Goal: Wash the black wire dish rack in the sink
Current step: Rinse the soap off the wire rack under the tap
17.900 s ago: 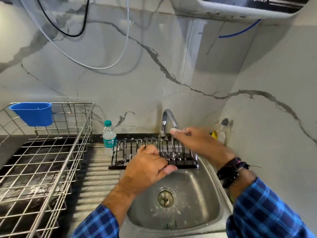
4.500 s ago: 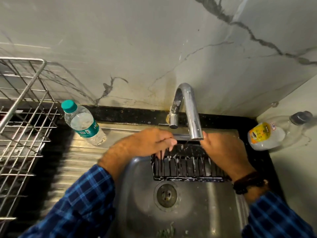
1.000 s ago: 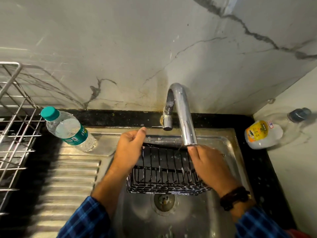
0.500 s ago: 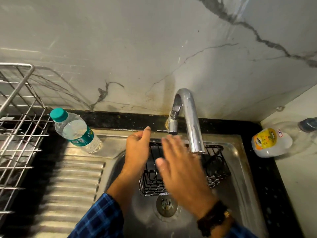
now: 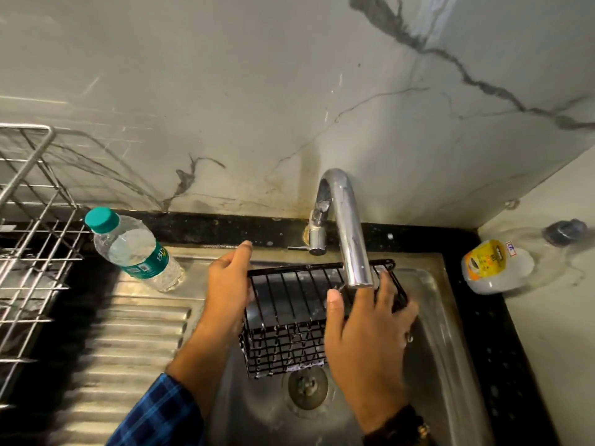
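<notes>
The black wire dish rack (image 5: 291,313) is tipped up on its side inside the steel sink (image 5: 431,333), just below the chrome tap spout (image 5: 349,226). My left hand (image 5: 230,284) holds the rack's left end, fingers wrapped over its top rail. My right hand (image 5: 363,329) lies over the rack's right part with fingers spread across the wires, under the spout. Soap foam clings to the lower wires. The drain (image 5: 307,386) shows below the rack.
A water bottle with a teal cap (image 5: 132,249) lies tilted on the ribbed drainboard (image 5: 128,349). A large steel wire basket (image 5: 29,239) stands at the left. A clear soap bottle with a yellow label (image 5: 495,265) lies on the black counter at the right.
My right hand has come down from in front of the tap onto the rack's right side. The rack has turned more upright, its top rail now near the spout. The left hand keeps its hold.
</notes>
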Demonstrator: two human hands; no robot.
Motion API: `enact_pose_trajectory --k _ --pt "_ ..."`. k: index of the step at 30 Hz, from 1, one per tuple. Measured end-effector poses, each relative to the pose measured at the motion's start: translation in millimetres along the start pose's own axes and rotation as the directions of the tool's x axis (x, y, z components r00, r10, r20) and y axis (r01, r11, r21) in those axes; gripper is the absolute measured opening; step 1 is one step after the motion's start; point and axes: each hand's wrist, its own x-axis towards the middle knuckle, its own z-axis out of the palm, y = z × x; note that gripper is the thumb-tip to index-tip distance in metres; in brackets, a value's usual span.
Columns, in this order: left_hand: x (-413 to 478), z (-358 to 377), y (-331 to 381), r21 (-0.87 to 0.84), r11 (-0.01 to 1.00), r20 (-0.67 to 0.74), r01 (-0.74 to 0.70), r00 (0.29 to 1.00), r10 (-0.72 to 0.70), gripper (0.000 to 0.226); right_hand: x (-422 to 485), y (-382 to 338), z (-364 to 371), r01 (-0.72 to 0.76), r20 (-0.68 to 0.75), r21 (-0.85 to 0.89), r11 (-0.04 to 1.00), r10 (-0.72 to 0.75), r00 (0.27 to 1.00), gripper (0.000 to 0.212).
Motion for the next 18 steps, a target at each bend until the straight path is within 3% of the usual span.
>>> enact_pose_trajectory --k 2,6,10,13,16,18 --pt "-1 -1 -2 -0.032 0.999 -0.004 0.028 1.0 -0.028 0.031 -8 -17 -3 0.061 -0.048 0.031 0.998 -0.059 0.997 0.073" --pt "-16 11 -8 -0.071 0.995 0.063 0.075 0.996 -0.071 0.034 -32 -43 1 0.34 -0.186 0.091 0.936 -0.32 0.929 0.051" --pt "-25 1 -11 -0.099 0.987 0.125 0.129 0.985 -0.116 0.037 -24 -35 -13 0.552 -0.032 0.02 0.834 -0.551 0.834 0.059" --pt "-31 -3 -10 -0.087 0.989 0.129 0.118 0.986 -0.106 0.032 -2 -21 -34 0.506 0.142 0.007 0.862 -0.502 0.853 0.068" --pt "-28 -13 -10 -0.025 0.996 0.152 0.09 0.985 -0.085 0.03 25 1 -45 0.41 0.148 -0.151 0.9 -0.389 0.909 0.07" --pt "-23 -25 -12 -0.056 0.991 0.159 0.118 0.981 -0.108 0.029 46 25 -51 0.299 0.125 -0.095 0.95 -0.286 0.95 0.064"
